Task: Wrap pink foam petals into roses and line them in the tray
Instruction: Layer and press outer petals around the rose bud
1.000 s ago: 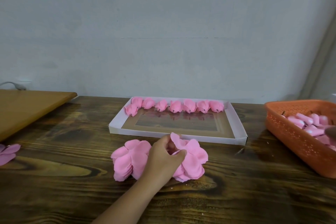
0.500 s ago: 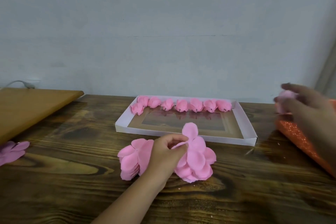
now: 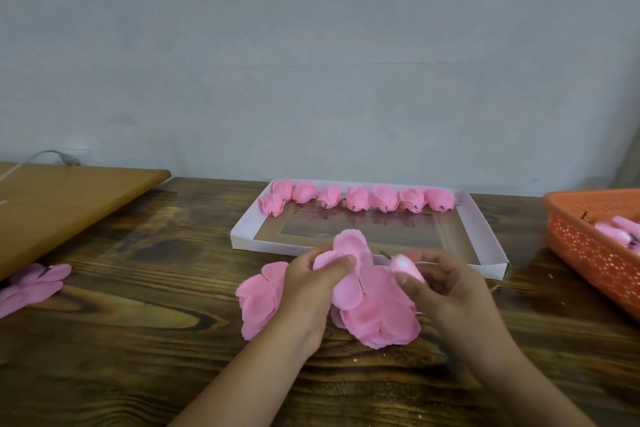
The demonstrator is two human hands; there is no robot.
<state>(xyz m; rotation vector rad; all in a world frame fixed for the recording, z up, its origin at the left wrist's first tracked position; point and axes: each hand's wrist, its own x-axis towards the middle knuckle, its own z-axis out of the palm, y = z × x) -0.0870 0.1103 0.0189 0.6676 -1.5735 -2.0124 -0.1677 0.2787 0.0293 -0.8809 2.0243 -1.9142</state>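
A pile of pink foam petals [image 3: 377, 319] lies on the dark wooden table in front of the white tray [image 3: 247, 229]. My left hand [image 3: 308, 291] pinches a petal sheet [image 3: 349, 253] and lifts it off the pile. My right hand [image 3: 446, 288] holds a pale pink bud core [image 3: 403, 265] just right of that sheet. Several finished pink roses [image 3: 358, 198] stand in a row along the tray's far edge, with one more at its left side.
An orange perforated basket [image 3: 588, 250] holding more pale bud cores stands at the right. A tan wooden board [image 3: 62, 204] lies at the left, with loose pink petals [image 3: 31, 284] beside it. A grey wall runs behind the table.
My right hand came from the orange basket to the middle, carrying a bud core. My left hand lifted a petal sheet higher off the pile.
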